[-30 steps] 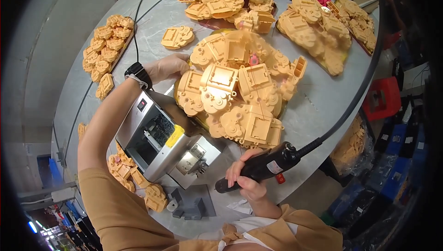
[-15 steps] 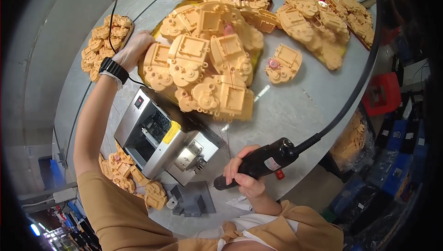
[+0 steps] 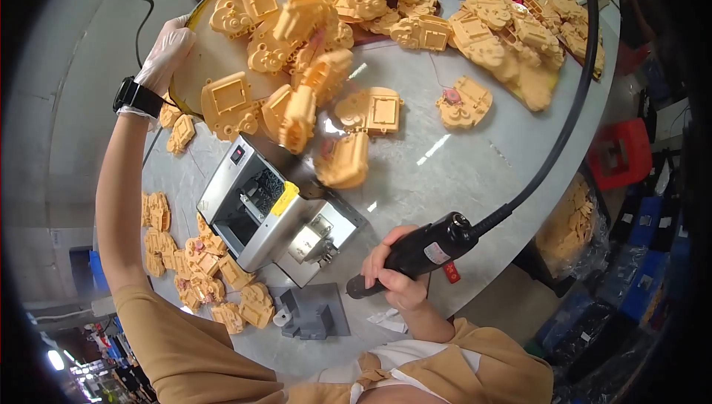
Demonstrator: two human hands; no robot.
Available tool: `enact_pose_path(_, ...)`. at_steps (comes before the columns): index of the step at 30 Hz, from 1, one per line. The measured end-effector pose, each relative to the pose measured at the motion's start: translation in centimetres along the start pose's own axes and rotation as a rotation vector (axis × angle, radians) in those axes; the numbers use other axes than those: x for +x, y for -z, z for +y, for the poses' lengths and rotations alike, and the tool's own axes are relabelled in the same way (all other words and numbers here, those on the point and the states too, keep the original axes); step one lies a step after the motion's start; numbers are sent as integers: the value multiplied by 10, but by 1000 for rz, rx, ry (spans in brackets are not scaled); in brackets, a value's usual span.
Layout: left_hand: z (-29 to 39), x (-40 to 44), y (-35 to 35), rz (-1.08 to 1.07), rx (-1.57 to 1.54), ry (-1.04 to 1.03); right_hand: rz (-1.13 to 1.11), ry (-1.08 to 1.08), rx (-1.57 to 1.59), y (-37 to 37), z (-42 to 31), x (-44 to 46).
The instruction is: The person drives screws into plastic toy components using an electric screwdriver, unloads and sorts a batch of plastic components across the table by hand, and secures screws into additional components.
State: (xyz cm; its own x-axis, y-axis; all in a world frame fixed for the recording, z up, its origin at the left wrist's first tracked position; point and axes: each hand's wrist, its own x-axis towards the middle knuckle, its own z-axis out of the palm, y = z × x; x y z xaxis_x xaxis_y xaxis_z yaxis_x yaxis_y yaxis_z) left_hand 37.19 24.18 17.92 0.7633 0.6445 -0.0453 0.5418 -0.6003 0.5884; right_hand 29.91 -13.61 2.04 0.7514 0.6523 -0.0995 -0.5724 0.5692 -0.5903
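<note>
My gloved left hand (image 3: 169,51), a black watch at its wrist, grips the near-left edge of a yellow-rimmed tray (image 3: 194,70), which is raised and tilted. Orange plastic housings (image 3: 228,103) lie on it, and several slide off its right side, blurred by motion. Two housings (image 3: 371,111) are on or just over the grey table to the right of the tray. Around a black electric screwdriver (image 3: 423,255) with a thick cable, the fingers of my right hand (image 3: 393,270) are wrapped. Below the tray stands a metal screw feeder (image 3: 259,207) with a yellow patch.
A grey fixture (image 3: 308,313) sits near the table's front edge (image 3: 371,341). More housings lie at the lower left (image 3: 200,263), at the top and in a pile at the upper right (image 3: 504,40). One single housing (image 3: 463,102) is right of centre. A red stool (image 3: 619,153) stands beyond.
My left hand has moved up and left with the tray, which has tipped, and housings have spilled toward the right. My right hand with the screwdriver has hardly moved.
</note>
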Motion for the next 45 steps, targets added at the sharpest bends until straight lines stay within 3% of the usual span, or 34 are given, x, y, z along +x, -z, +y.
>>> enact_pose_path(5, -9, 12, 22, 155, 379, -87, -7, 6, 11, -1, 0, -3)
enact_pose_path(7, -23, 18, 31, 423, 645, -399, -11, 28, -1, -2, 0, -3)
enact_pose_path(11, -16, 10, 49, 429, 763, -416, -14, 24, -17, -3, 0, -5)
enact_pose_path(12, -8, 4, 50, 428, 764, -414, -17, 25, -18, -3, 0, -5)
enact_pose_path(14, 5, -5, 51, 481, 102, -150, -15, 24, -20, -3, 1, -6)
enact_pose_path(16, 6, -10, 62, 754, 920, -565, -26, 56, -25, -2, 1, -6)
enact_pose_path(19, 34, -15, 59, 822, 797, -666, -21, 76, 87, -1, 2, -7)
enact_pose_path(21, 63, -29, 40, 813, 511, -1127, -20, 66, 88, 0, 0, -8)
enact_pose_path(23, 95, -46, 12, 813, 471, -1096, -23, 86, 93, 0, 0, -8)
enact_pose_path(24, 160, -87, -26, 591, 426, -1512, -30, 104, 90, 0, -3, -10)
enact_pose_path(25, 189, -87, -71, 351, -622, -1773, -29, 108, 82, -1, -4, -10)
enact_pose_path(26, 180, -109, -62, 444, 380, -1516, -24, 123, 86, -1, -6, -10)
enact_pose_path(27, 163, -90, -86, 109, 121, -1489, -18, 140, 91, -1, -10, -11)
enact_pose_path(29, 169, -93, -122, 257, 263, -1759, -29, 191, 73, -2, -17, -14)
enact_pose_path(30, 175, -102, -134, 136, 191, -1664, -42, 231, 65, -2, -21, -16)
enact_pose_path(32, 178, -104, -154, 171, 169, -1602, -84, 276, 51, -4, -24, -23)
enact_pose_path(33, 183, -112, -159, -7, 74, -1461, -131, 316, 35, -5, -26, -26)
enact_pose_path(34, 193, -112, -163, -6, 71, -1457, -130, 312, 33, -9, -29, -30)
enact_pose_path(36, 209, -106, -169, 259, 215, -1923, -211, 246, -4, -17, -33, -36)
enact_pose_path(37, 210, -103, -169, 165, 278, -1861, -334, 245, 63, -13, -32, -34)
enact_pose_path(40, 209, -107, -165, 275, 232, -1784, -235, 210, 55, -18, -33, -38)
enact_pose_path(41, 207, -108, -161, 269, 417, -1683, -233, 209, 55, -19, -32, -38)
enact_pose_path(42, 209, -110, -152, 264, 413, -1679, -219, 216, 57, -18, -33, -37)
enact_pose_path(44, 222, -116, -126, -160, 681, -1544, -200, 216, 54, -19, -33, -37)
enact_pose_path(45, 239, -142, -107, -362, 742, -1111, -198, 207, 59, -21, -34, -38)
